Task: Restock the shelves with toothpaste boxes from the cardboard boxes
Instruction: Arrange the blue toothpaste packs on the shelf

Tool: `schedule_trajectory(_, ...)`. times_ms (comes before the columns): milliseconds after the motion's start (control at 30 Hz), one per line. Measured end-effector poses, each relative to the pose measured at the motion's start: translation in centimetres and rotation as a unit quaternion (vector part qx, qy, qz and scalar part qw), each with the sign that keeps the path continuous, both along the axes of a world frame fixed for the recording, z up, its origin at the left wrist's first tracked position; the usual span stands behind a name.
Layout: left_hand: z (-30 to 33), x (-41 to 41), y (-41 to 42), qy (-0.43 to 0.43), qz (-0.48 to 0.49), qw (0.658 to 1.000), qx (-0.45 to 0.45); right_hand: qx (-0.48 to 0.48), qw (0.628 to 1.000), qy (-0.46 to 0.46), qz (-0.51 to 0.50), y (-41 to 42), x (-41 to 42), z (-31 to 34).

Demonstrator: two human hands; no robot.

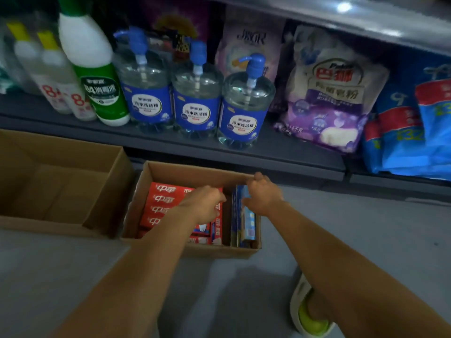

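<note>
Two hands in carton (195,170) | left hand (205,203) over red boxes (158,203), grip unclear | right hand (262,193) gripping blue box (246,225), long axis toward viewer, nearer right

On the floor before the low shelf (170,140) sit two cardboard boxes, the empty box (61,181) left of the box (192,170) holding toothpaste boxes (158,206), while on the shelf behind stand bottles (195,93) left of bags (334,93).
</note>
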State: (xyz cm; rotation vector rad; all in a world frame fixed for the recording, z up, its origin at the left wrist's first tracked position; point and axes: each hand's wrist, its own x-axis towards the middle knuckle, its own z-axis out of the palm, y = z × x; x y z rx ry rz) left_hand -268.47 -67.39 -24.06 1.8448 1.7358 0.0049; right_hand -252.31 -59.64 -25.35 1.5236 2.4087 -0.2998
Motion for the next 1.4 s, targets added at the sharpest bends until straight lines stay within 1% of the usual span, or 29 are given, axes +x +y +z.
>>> schedule_trajectory(167,-2.3,0.2,0.9,-0.009,0.001,1.000,-0.014,0.013,0.999,-0.033,-0.002,0.8,-0.4,-1.7)
schedule_trajectory(400,-3.3,0.5,1.1,-0.009,0.011,1.000,-0.022,0.021,1.000,-0.004,-0.009,0.3,-0.2,-2.5)
schedule_trajectory(567,-3.2,0.6,0.9,-0.012,0.018,1.000,-0.023,0.035,0.998,-0.042,0.015,-1.1,-0.8,-2.3)
schedule_trajectory(733,-3.5,0.4,0.6,-0.007,0.019,1.000,-0.019,0.008,0.998,-0.053,0.015,-2.4,-2.0,-2.1)
schedule_trajectory(867,-3.4,0.3,0.3,-0.014,0.020,0.999,-0.021,-0.020,1.000,-0.019,-0.007,-2.7,-1.9,-2.3)
schedule_trajectory(1000,-3.1,0.2,0.4,-0.023,0.026,0.999,-0.016,-0.012,0.999,0.027,-0.015,-1.7,-1.4,-1.4)
schedule_trajectory(1167,-2.1,0.7,0.6,-0.026,0.019,0.999,-0.010,-0.021,0.998,0.064,-0.019,0.0,-0.9,0.8)
schedule_trajectory(1300,-1.3,1.3,0.7,-0.032,0.010,0.999,-0.005,-0.054,0.990,0.109,-0.066,1.3,-0.3,2.9)
schedule_trajectory(1400,-0.9,1.6,0.9,-0.027,0.007,1.000,-0.001,-0.051,0.991,0.109,-0.063,2.3,0.3,4.2)
